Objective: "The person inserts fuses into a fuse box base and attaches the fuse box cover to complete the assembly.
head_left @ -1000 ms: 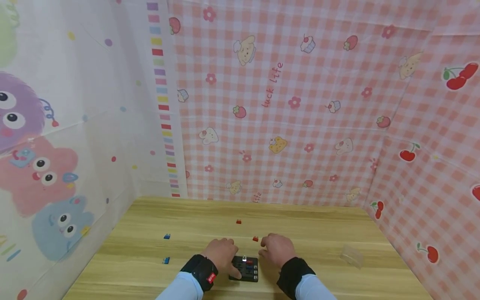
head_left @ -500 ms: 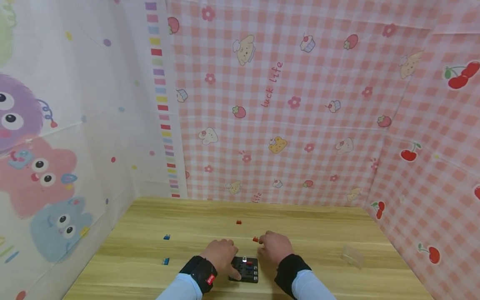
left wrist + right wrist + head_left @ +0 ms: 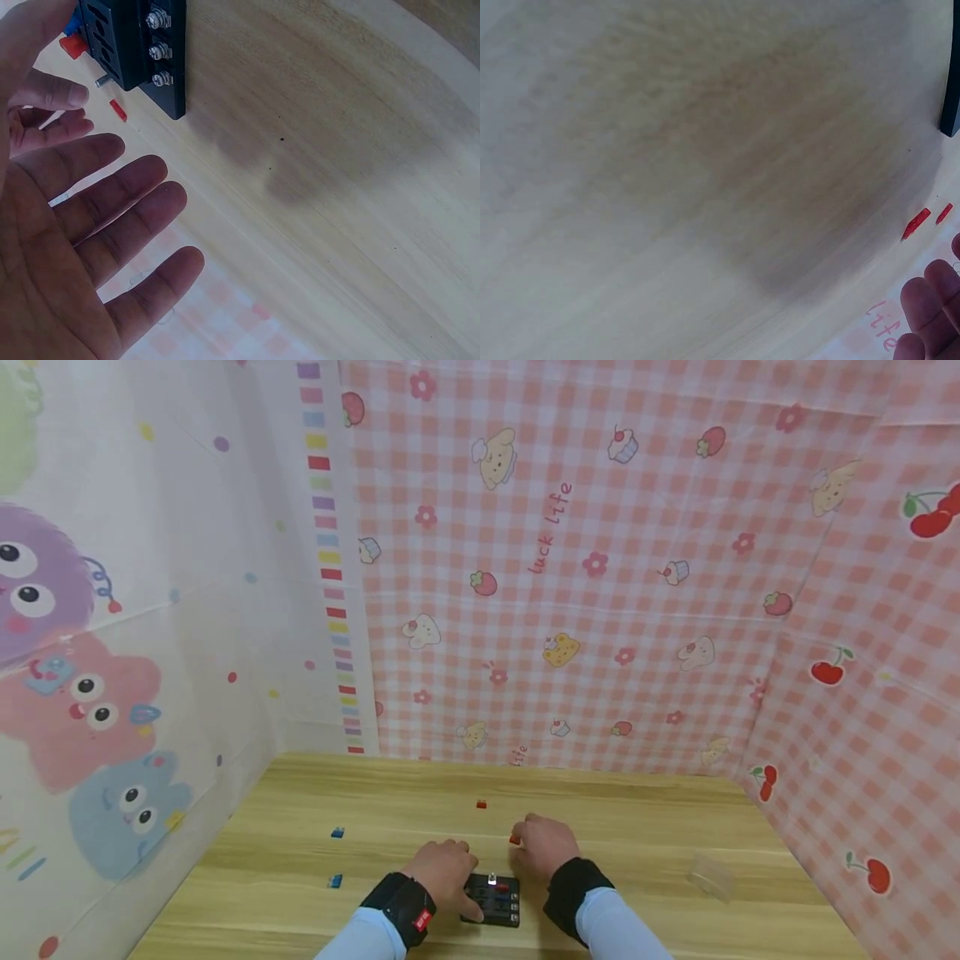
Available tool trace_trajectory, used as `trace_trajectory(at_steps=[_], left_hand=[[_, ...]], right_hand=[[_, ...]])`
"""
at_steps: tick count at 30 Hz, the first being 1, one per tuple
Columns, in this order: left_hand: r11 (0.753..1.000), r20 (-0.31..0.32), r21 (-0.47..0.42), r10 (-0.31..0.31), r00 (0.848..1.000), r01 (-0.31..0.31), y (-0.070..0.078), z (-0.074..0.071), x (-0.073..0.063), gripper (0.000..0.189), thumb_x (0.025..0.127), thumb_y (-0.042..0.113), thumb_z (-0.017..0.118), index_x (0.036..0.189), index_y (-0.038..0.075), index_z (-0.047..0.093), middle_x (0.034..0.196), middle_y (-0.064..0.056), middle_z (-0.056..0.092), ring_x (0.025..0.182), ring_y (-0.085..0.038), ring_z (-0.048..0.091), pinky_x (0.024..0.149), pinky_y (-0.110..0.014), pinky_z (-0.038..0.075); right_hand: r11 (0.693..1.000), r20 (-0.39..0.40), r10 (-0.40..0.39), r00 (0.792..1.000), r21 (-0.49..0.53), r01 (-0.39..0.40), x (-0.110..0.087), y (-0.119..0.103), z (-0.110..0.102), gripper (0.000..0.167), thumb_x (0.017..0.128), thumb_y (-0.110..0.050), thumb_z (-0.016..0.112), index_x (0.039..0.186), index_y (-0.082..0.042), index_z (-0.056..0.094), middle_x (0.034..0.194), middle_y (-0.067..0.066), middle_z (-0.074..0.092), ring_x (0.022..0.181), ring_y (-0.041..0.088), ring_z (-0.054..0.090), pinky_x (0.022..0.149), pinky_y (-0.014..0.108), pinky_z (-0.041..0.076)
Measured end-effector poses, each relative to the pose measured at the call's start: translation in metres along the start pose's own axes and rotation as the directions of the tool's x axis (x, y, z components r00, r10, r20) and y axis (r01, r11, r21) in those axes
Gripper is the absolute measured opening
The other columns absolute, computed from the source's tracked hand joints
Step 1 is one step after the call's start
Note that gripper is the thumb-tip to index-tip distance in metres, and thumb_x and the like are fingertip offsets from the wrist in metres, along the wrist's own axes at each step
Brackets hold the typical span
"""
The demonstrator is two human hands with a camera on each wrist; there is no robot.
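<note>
In the head view, my left hand lies over the left side of a black fuse block, its thumb on the block's near left part. The left wrist view has the other fingers stretched out past the block, which bears screw terminals plus a red and a blue fuse. My right hand is beyond the block to the right, fingertips at a red blade fuse, partly covered. In the right wrist view that red fuse lies on the table near the fingers; thumb contact is out of sight.
Another red fuse lies farther back on the wooden table. Two blue fuses sit to the left. A clear plastic piece rests at the right. Patterned cloth walls stand around the table.
My right hand has moved forward and slightly left, bringing its fingertips to the nearer red fuse. The left hand stays on the fuse block.
</note>
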State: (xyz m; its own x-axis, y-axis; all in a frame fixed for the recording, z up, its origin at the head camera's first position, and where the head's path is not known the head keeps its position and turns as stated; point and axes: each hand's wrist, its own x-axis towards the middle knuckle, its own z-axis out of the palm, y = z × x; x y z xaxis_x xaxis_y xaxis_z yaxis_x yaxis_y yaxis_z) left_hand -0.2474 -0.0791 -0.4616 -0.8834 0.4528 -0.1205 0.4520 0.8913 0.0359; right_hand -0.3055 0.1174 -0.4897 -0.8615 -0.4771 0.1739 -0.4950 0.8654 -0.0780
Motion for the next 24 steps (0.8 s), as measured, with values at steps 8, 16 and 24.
trace_trajectory(at_steps=[8,16,24], left_hand=[[1.000,0.004,0.009,0.000,1.000,0.000,0.003,-0.002,0.000,0.067,0.067,0.061,0.083,0.113,0.014,0.071,0.091,0.002,0.059,0.079,-0.015,0.053,0.076,-0.037,0.048],[1.000,-0.004,0.005,0.008,1.000,-0.008,0.001,-0.003,-0.001,0.067,0.067,0.061,0.083,0.113,0.014,0.072,0.090,0.002,0.059,0.079,-0.014,0.052,0.074,-0.036,0.047],[1.000,-0.009,0.013,0.012,1.000,-0.012,0.000,-0.002,-0.003,0.068,0.067,0.062,0.082,0.115,0.016,0.072,0.093,0.003,0.061,0.082,-0.013,0.054,0.075,-0.036,0.048]], right_hand=[[0.999,-0.029,-0.034,0.999,-0.019,0.033,0.009,0.002,0.009,0.010,0.086,-0.022,0.076,0.090,-0.013,0.074,0.076,0.000,0.060,0.065,0.015,0.058,0.063,0.033,0.050],[1.000,-0.040,-0.011,0.999,-0.010,0.010,0.012,0.005,0.015,0.011,0.085,-0.021,0.076,0.094,-0.013,0.076,0.080,0.000,0.062,0.070,0.016,0.061,0.066,0.034,0.052],[1.000,-0.031,0.004,1.000,0.027,-0.003,0.015,0.001,0.017,0.012,0.084,-0.015,0.074,0.096,-0.012,0.077,0.082,0.002,0.064,0.073,0.018,0.063,0.068,0.036,0.052]])
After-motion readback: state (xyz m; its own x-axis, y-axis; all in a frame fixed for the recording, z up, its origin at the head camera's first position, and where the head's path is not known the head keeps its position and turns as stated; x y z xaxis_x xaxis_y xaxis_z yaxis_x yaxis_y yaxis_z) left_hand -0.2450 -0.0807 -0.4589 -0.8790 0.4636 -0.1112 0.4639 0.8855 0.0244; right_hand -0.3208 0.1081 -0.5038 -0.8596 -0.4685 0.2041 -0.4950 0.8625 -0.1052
